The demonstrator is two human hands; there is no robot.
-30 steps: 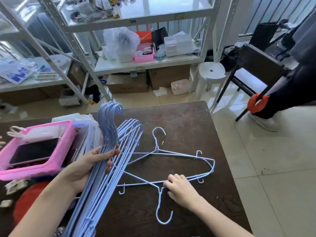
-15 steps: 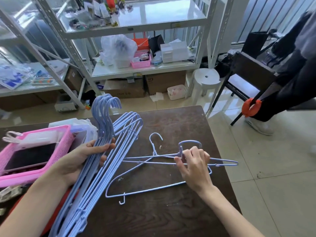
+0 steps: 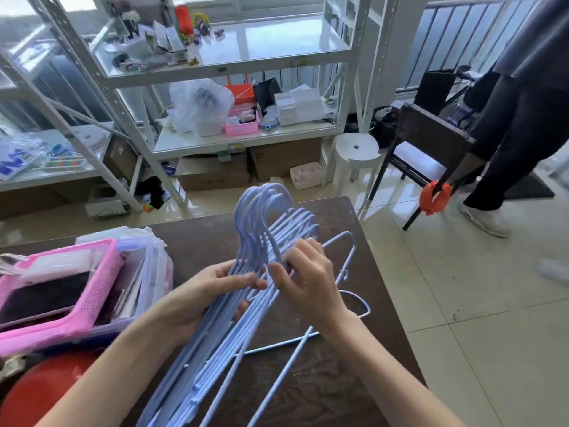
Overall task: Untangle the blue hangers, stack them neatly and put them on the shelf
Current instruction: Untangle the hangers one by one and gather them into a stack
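A: Hangers. The left hand [image 3: 197, 298] is gripping the stack of blue hangers [image 3: 234, 306] above the brown table [image 3: 363, 241], fingers clamped around the necks. The right hand [image 3: 308, 278] is bringing a loose blue hanger [image 3: 346, 257] against the stack, fingers curled shut on its neck. Another hanger [image 3: 277, 345] is lying on the table under both.

B: Advice, as judgement: the person is better off lining its hook up with the other hooks [image 3: 261, 204] first, then letting the shoulders drop flush, so that the small notch hooks are not snagging.

A: Writing? Target is the white shelf [image 3: 246, 140].

B: Cardboard box [image 3: 286, 158] is showing a round mark, unreadable. Blue letters on packets [image 3: 15, 158] at far left, too blurred to read.
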